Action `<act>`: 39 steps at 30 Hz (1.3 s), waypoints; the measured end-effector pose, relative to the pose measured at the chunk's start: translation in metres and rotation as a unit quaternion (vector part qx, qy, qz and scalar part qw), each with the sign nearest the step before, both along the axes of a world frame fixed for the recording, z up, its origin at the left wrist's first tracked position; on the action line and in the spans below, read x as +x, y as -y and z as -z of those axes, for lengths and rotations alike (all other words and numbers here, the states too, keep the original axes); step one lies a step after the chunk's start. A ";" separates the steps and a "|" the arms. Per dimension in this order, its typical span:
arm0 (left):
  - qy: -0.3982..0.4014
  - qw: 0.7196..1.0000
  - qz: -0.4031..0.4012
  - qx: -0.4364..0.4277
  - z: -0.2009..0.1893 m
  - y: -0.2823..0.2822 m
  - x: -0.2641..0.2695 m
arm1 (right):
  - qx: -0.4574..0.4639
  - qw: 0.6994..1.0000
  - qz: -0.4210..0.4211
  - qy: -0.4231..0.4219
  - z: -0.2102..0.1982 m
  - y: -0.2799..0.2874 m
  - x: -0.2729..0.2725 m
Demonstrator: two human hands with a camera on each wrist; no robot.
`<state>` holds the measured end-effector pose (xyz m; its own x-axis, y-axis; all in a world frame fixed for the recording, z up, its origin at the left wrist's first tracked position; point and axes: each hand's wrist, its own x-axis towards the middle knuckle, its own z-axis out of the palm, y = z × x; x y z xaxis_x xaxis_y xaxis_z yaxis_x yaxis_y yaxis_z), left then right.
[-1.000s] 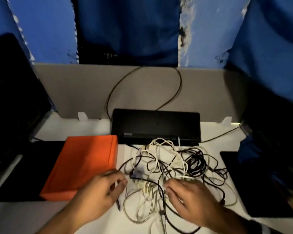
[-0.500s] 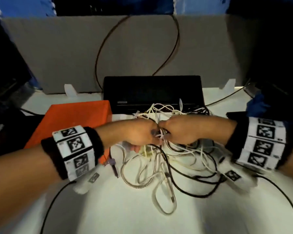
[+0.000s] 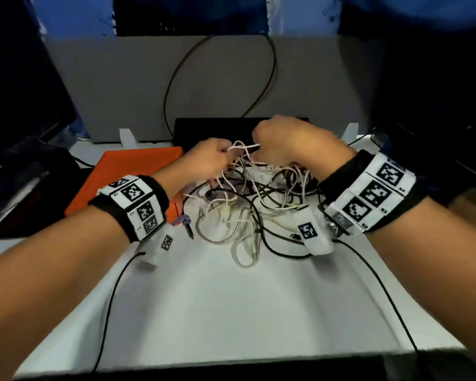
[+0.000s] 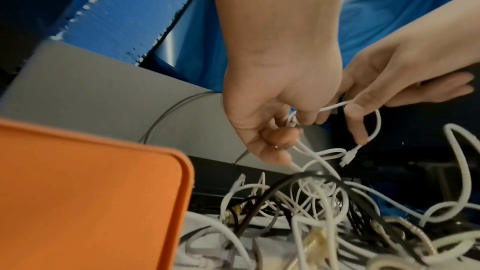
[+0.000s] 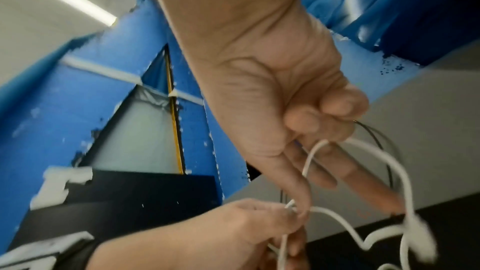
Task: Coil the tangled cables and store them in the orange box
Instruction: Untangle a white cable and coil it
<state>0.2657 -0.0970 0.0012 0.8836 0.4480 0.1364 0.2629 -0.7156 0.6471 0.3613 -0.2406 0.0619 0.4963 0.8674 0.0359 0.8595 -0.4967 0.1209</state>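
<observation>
Left hand (image 3: 209,160) and right hand (image 3: 286,144), fingers curled, each pinch one white cable (image 4: 337,107) lifted above the tangled cables (image 3: 253,204) on the white table (image 3: 245,312). Orange box (image 3: 138,171), lid closed, lies just left; contents hidden.

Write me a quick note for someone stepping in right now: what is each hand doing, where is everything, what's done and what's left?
Left hand: pinches a thin white cable lifted above the pile.
Right hand: holds the same white cable, a loop of it round the fingers; its plug end hangs free.
Tangled cables: white, black and braided ones heaped on the white table, just right of the orange box.
Orange box: closed.
Done: one cable partly pulled out of the tangle.
Left: free it, coil it, do the rest, open the box and store them all.
</observation>
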 end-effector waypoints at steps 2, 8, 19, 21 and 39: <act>-0.006 1.000 0.014 0.006 -0.010 0.004 -0.008 | 0.026 1.000 0.000 0.010 -0.004 0.002 -0.007; -0.004 0.995 0.079 0.056 -0.025 0.016 -0.011 | 0.035 0.983 -0.024 -0.177 0.019 0.004 -0.015; 0.115 0.978 -0.006 -0.173 0.003 0.015 0.001 | 0.109 0.958 -0.023 -0.264 0.066 0.020 0.019; 0.190 0.945 -0.016 -0.267 -0.009 0.006 -0.009 | 0.094 0.955 -0.020 -0.281 0.069 0.029 0.026; 0.064 0.980 0.030 -0.187 -0.043 -0.005 -0.077 | -0.050 0.991 -0.015 -0.122 0.054 -0.002 -0.002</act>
